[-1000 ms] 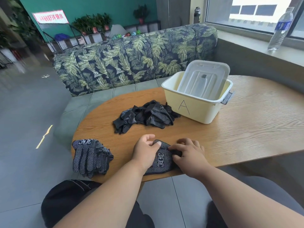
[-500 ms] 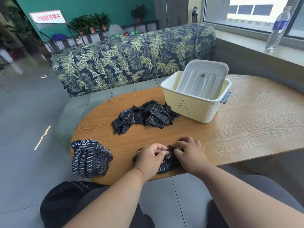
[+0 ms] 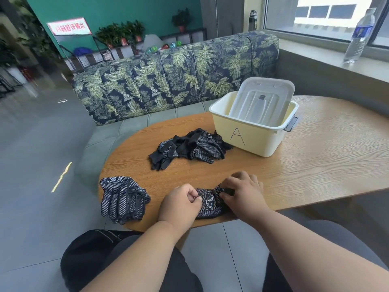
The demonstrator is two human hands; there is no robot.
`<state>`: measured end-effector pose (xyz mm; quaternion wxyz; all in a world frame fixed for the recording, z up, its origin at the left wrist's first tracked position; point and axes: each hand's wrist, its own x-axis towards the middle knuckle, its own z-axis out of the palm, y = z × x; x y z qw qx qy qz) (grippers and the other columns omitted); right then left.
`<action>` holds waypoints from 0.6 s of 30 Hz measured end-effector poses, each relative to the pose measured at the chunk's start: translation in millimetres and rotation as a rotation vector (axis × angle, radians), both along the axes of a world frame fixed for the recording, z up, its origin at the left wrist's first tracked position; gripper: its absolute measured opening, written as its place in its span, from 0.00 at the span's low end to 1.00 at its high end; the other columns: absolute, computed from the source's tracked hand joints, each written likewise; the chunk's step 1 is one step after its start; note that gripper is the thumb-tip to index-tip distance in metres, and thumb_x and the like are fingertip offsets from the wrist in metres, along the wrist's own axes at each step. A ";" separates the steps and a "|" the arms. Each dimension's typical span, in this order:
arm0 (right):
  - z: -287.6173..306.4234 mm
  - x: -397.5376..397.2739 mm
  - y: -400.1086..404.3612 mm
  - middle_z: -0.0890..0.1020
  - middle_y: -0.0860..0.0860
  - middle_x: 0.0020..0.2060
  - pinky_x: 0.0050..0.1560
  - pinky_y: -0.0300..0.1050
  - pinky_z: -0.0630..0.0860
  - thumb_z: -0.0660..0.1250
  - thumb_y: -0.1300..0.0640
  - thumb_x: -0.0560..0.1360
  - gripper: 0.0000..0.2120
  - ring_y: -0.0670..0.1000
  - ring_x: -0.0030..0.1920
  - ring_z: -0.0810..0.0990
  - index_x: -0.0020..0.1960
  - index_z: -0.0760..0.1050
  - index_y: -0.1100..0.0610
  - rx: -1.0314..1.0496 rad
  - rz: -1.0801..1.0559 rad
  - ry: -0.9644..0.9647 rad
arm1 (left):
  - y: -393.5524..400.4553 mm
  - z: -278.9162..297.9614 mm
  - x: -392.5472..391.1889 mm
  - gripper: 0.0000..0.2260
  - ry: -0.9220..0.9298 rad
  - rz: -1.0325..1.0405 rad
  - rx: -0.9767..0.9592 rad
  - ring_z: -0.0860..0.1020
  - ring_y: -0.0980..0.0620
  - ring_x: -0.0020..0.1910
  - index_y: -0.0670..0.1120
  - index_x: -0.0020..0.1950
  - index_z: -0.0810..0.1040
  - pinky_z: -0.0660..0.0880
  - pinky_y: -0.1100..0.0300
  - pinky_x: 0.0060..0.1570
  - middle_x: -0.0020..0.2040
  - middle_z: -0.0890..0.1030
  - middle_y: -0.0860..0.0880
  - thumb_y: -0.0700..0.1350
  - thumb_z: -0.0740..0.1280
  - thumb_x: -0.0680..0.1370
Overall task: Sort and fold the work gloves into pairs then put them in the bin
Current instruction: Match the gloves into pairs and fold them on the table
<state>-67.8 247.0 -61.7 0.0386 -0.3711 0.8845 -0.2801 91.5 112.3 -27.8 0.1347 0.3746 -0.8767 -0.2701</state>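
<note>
From the head camera, the person sits at the near edge of a wooden tabletop (image 3: pixel 315 165), both bare forearms reaching forward. The left hand (image 3: pixel 181 204) has its fingers curled and pinches the left side of a folded pair of gloves (image 3: pixel 210 204), black with white dots and a white printed label facing up. The right hand (image 3: pixel 245 191) lies over the right end of the same bundle, fingers bent down onto the fabric and gripping it. The bundle rests on the tabletop close to its near edge, between the two hands.

To the left, near the rounded end of the tabletop, a flat stack of gloves (image 3: pixel 123 199) lies with fingers pointing toward the person, some of them hanging over the edge. Farther back, toward the middle, a loose heap of unsorted gloves (image 3: pixel 189 147) lies just beside the bin (image 3: pixel 252 140), touching or nearly touching its front corner. The bin is pale yellow, marked with a letter A on its front, and its whitish lid (image 3: pixel 263 102) stands tilted inside it.

Behind the tabletop runs a sofa (image 3: pixel 179 76) with leaf-print cushions. A water bottle (image 3: pixel 359 36) stands upright on the window ledge at the right.
</note>
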 end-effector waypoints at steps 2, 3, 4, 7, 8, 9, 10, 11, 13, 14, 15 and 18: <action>0.3 3.9 -2.0 0.74 0.42 0.60 0.58 0.49 0.61 0.72 0.43 0.74 0.07 0.54 0.61 0.68 0.52 0.80 0.39 0.000 0.026 0.037 | -2.6 3.2 16.1 0.09 -0.125 0.065 -0.045 0.77 0.55 0.44 0.56 0.45 0.76 0.74 0.57 0.41 0.44 0.78 0.57 0.60 0.70 0.75; 0.5 5.6 -2.0 0.74 0.42 0.60 0.57 0.49 0.60 0.72 0.44 0.75 0.05 0.54 0.61 0.68 0.51 0.80 0.39 -0.002 0.032 0.050 | -2.1 3.0 21.8 0.12 -0.186 0.089 -0.077 0.78 0.54 0.44 0.55 0.45 0.76 0.71 0.58 0.38 0.45 0.78 0.57 0.63 0.70 0.74; 0.2 7.8 -2.5 0.74 0.42 0.59 0.56 0.49 0.60 0.71 0.45 0.75 0.04 0.54 0.60 0.69 0.50 0.80 0.39 -0.007 0.037 0.066 | -0.9 2.5 27.0 0.14 -0.235 0.106 -0.102 0.78 0.53 0.45 0.55 0.45 0.76 0.70 0.59 0.37 0.46 0.78 0.57 0.65 0.69 0.74; 0.4 15.4 -2.3 0.75 0.42 0.57 0.55 0.48 0.59 0.69 0.44 0.74 0.05 0.54 0.60 0.69 0.49 0.81 0.39 -0.004 0.049 0.098 | 3.4 -1.9 34.2 0.16 -0.281 0.113 -0.106 0.79 0.51 0.49 0.54 0.46 0.77 0.75 0.58 0.44 0.51 0.78 0.54 0.66 0.69 0.73; -0.2 17.6 -2.2 0.75 0.42 0.57 0.56 0.49 0.59 0.67 0.41 0.74 0.07 0.54 0.60 0.69 0.50 0.81 0.40 0.006 0.050 0.091 | 4.2 -2.6 33.3 0.17 -0.285 0.111 -0.105 0.79 0.50 0.51 0.54 0.47 0.77 0.77 0.57 0.48 0.52 0.78 0.54 0.66 0.69 0.73; -0.5 20.6 -2.3 0.74 0.43 0.57 0.57 0.49 0.60 0.66 0.38 0.74 0.10 0.54 0.61 0.69 0.51 0.80 0.40 0.022 0.053 0.080 | 4.4 -2.8 32.4 0.17 -0.290 0.109 -0.110 0.79 0.49 0.53 0.54 0.48 0.78 0.77 0.56 0.51 0.53 0.78 0.53 0.66 0.70 0.73; -0.1 23.9 -1.0 0.73 0.43 0.58 0.60 0.50 0.62 0.66 0.35 0.74 0.14 0.54 0.61 0.68 0.53 0.79 0.41 0.045 0.060 0.078 | 5.1 -2.3 32.1 0.17 -0.296 0.105 -0.119 0.78 0.48 0.55 0.54 0.50 0.78 0.77 0.55 0.54 0.54 0.78 0.52 0.66 0.69 0.73; -0.5 26.7 -0.3 0.73 0.44 0.58 0.62 0.51 0.63 0.65 0.31 0.73 0.18 0.53 0.61 0.68 0.56 0.78 0.41 0.074 0.069 0.079 | 5.6 -1.9 31.6 0.18 -0.308 0.102 -0.128 0.78 0.48 0.57 0.53 0.52 0.79 0.77 0.55 0.55 0.55 0.78 0.52 0.66 0.69 0.73; -0.3 30.2 1.0 0.72 0.45 0.60 0.64 0.52 0.63 0.64 0.27 0.71 0.24 0.53 0.62 0.67 0.58 0.75 0.41 0.115 0.072 0.086 | 7.0 -0.9 30.3 0.19 -0.330 0.093 -0.153 0.78 0.47 0.59 0.52 0.53 0.79 0.76 0.55 0.57 0.56 0.78 0.51 0.66 0.68 0.75; -0.2 30.8 1.9 0.72 0.45 0.60 0.64 0.52 0.63 0.63 0.25 0.71 0.25 0.53 0.63 0.67 0.59 0.75 0.41 0.118 0.063 0.089 | 7.6 -0.8 29.8 0.18 -0.338 0.085 -0.168 0.78 0.47 0.59 0.52 0.53 0.79 0.76 0.55 0.57 0.56 0.78 0.51 0.65 0.68 0.75; 0.5 31.3 2.5 0.72 0.45 0.60 0.64 0.52 0.63 0.63 0.24 0.70 0.26 0.53 0.63 0.67 0.58 0.75 0.41 0.115 0.054 0.095 | 8.0 -0.7 29.5 0.18 -0.344 0.077 -0.180 0.78 0.47 0.58 0.52 0.54 0.79 0.76 0.55 0.56 0.56 0.79 0.51 0.65 0.68 0.76; 1.6 33.7 3.4 0.72 0.44 0.60 0.63 0.52 0.62 0.62 0.23 0.68 0.28 0.52 0.63 0.67 0.58 0.75 0.40 0.115 0.036 0.106 | 9.7 1.7 29.0 0.17 -0.347 0.058 -0.194 0.79 0.48 0.55 0.50 0.52 0.82 0.76 0.56 0.53 0.55 0.80 0.51 0.63 0.68 0.77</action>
